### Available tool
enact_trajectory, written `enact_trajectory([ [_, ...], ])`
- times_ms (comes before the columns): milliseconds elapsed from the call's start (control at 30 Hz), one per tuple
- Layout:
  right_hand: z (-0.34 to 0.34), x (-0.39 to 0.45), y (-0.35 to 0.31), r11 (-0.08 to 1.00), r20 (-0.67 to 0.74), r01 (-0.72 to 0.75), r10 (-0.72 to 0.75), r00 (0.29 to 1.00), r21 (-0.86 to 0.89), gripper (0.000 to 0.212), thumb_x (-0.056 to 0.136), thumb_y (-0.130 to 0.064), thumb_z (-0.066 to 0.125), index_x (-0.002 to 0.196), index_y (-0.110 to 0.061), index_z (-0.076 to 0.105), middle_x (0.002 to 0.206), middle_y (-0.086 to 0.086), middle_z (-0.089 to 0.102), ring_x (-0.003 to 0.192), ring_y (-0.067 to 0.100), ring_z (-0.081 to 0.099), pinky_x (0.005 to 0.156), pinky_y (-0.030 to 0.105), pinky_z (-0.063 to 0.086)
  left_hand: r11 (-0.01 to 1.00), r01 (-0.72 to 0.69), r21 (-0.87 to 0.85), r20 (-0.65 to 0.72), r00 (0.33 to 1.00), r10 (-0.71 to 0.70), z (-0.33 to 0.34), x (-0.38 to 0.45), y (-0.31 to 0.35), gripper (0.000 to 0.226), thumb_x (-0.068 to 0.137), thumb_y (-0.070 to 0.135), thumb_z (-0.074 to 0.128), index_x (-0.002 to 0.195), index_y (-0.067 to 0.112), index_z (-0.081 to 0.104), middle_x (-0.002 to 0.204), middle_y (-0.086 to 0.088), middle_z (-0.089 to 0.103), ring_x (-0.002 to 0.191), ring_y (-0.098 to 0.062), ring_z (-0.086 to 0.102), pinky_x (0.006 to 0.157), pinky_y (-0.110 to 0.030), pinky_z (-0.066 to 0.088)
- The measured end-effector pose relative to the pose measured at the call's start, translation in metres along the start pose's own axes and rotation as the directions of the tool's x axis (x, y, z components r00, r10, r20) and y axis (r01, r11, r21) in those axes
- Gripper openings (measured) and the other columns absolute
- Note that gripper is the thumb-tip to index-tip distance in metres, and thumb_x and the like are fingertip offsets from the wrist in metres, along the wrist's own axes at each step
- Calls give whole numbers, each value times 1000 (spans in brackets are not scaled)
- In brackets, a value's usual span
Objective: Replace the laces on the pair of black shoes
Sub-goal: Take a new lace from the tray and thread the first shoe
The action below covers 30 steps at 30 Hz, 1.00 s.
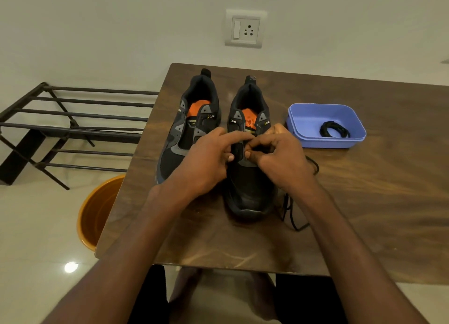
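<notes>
Head: tub (306,116) w/ lace (334,129) nearby.

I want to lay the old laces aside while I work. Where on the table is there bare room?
The widest bare patch of table lies to the right, in front of the blue tray. A small strip sits front left, before the left shoe. It is crowded around the right shoe, where both hands work and a loose black lace trails.

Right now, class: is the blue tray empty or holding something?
Holding something: the blue tray contains one coiled black lace lying on its floor.
</notes>
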State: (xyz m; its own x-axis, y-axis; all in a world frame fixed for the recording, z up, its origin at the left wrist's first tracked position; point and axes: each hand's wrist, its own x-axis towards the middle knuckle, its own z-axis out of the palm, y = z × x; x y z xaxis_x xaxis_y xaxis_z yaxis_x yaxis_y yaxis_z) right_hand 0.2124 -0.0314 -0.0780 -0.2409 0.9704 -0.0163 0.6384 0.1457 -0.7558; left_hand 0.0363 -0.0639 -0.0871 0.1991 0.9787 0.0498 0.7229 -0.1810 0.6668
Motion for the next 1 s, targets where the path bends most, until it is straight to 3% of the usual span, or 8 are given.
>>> enact_trajectory([
  [167,8,-1,-2,991,-75,-40,31,997,-125,17,93,-21,74,106,-31,79,112,-5,60,101,12,55,86,31,51,998,-38,-50,-71,997,35,8,5,-10,67,82,-8,71,133,35,61,99,5,53,85,-14,57,82,-44,58],
  [333,16,-7,-6,954,-228,-94,28,973,-286,15,93,-29,76,108,-31,78,113,-1,54,97,12,53,78,27,41,995,-43,-91,-94,995,34,13,8,-17,53,90,-9,61,116,38,60,93,6,57,80,-13,61,76,-37,60],
  [433,15,-6,-5,971,-183,-63,20,983,-230,13,94,-24,74,105,-28,80,106,-4,57,96,9,50,80,28,43,995,-53,-83,-102,994,44,15,9,-18,52,89,-6,64,112,40,59,89,9,54,79,-11,59,74,-33,57],
  [533,8,-5,-5,995,-106,-78,71,992,-57,15,95,-19,73,108,-23,80,88,-23,47,91,4,50,87,31,48,996,-60,-59,-110,992,54,17,10,-20,55,86,-5,68,112,43,57,85,10,52,78,-10,58,75,-40,59],
  [600,2,-5,-3,998,-56,-61,60,997,-10,15,96,-18,72,108,-21,80,85,-24,46,85,1,50,88,31,49,997,-71,-42,-129,990,65,16,10,-19,56,87,-5,68,112,43,57,83,10,52,76,-9,57,75,-42,59],
  [767,-6,-4,0,995,37,29,-25,999,-100,16,96,-13,70,103,-22,81,82,-21,51,84,-11,53,67,13,42,996,-86,-22,-151,985,81,12,4,-16,54,89,-5,66,115,42,58,84,11,54,77,-5,57,79,-38,58],
  [900,-6,-2,7,995,83,-40,33,996,90,12,96,-22,72,101,-29,80,112,-4,58,105,6,57,90,29,52,996,-90,-18,-175,981,85,9,1,-10,53,92,-1,66,127,38,54,83,9,57,76,-2,58,76,-26,54],
  [1000,-8,-1,12,989,157,-83,63,986,124,13,92,-26,76,103,-33,78,121,0,56,112,12,57,96,34,54,995,-86,-57,-210,975,72,7,-3,-7,30,99,9,60,123,25,52,82,7,61,80,-4,62,78,-30,56],
])
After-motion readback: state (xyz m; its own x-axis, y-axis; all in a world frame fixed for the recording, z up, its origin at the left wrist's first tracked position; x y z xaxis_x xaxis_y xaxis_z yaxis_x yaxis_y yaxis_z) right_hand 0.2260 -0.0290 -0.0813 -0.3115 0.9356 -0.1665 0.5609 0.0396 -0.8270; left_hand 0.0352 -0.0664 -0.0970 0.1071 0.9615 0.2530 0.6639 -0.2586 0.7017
